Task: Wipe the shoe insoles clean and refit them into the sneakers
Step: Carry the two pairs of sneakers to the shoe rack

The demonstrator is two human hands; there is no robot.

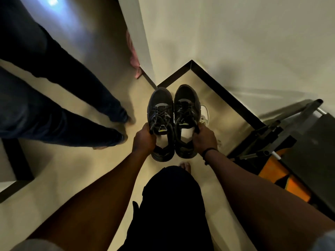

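Sneakers side by side | left hand grips left sneaker | right hand grips right sneaker

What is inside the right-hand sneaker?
A pale insole shows through the opening of the right sneaker, which the right hand grips. The tongue and laces cover its front part.

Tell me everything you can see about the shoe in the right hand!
The dark grey lace-up sneaker looks like mesh fabric with dark laces, pale grey trim and a small yellow-green tongue mark. Something white shows inside its opening. It is held level above the floor, toe pointing away, right beside its matching left-hand sneaker. The right hand grips its outer collar edge, fingers curled over the rim. A white shoe peeks out behind it.
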